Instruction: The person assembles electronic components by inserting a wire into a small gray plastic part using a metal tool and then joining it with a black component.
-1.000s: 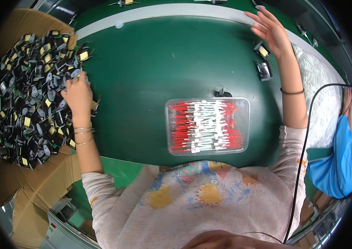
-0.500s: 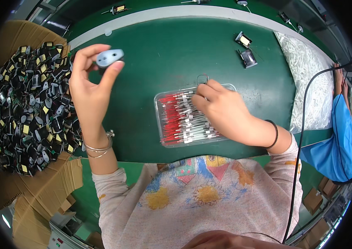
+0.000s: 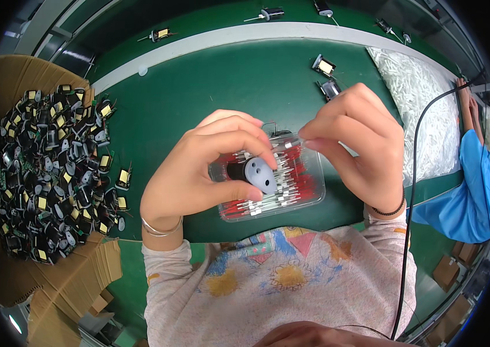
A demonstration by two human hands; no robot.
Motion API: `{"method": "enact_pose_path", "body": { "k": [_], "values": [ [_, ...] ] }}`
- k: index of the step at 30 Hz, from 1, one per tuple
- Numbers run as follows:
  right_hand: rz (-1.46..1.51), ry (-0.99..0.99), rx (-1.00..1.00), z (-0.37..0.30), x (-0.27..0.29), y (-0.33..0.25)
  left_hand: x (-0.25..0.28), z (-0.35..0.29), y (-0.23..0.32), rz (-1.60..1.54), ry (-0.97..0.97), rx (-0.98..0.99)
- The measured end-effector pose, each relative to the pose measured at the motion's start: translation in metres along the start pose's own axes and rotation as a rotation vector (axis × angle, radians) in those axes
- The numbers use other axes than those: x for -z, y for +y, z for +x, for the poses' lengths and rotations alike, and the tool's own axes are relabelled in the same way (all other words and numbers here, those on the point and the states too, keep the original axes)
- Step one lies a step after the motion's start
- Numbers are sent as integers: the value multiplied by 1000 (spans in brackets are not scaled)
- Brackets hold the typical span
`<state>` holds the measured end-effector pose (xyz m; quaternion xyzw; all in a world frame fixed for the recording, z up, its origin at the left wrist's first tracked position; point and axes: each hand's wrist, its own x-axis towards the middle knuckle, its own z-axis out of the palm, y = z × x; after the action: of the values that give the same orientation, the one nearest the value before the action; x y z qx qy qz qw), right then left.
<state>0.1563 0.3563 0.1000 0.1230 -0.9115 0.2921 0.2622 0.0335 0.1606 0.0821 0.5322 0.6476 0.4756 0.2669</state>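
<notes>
A person at a green workbench (image 3: 210,75) grips a black cylindrical part with a grey face (image 3: 260,174) in the left hand (image 3: 196,165), thumb and fingers clamped on its sides, above a clear plastic tray (image 3: 322,191) of red and white wire leads (image 3: 297,182) near the middle of the bench's near edge. The right hand (image 3: 363,141) is raised at the tray's far right corner, thumb and forefinger drawn together at the tips; whether anything lies between them is too small to tell. A small black piece with a wire loop (image 3: 280,133) sits just behind the tray. Toward the bench's far right corner, two black components lie near each other, one with a yellow patch (image 3: 325,66), the other silvery (image 3: 330,90) and just beside the right hand's knuckles. A clear bag of white pieces (image 3: 421,115) lies along the right edge, beside a black cable (image 3: 413,199) and a blue-clad arm (image 3: 465,202) of another person. Off the left edge, an open cardboard carton (image 3: 16,69) holds a heap of similar black components (image 3: 54,179).
</notes>
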Motion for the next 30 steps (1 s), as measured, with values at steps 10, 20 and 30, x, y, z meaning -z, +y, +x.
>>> {"method": "enact_pose_path", "body": {
  "k": [10,20,30],
  "values": [
    [827,-77,-41,-1,-15,21,-3,2,0,-242,-22,-45],
    [697,-17,-2,1,-12,19,-11,-1,4,-510,93,79],
    [862,457,-261,-11,-3,9,-25,7,-1,-150,314,-6]
  ]
}}
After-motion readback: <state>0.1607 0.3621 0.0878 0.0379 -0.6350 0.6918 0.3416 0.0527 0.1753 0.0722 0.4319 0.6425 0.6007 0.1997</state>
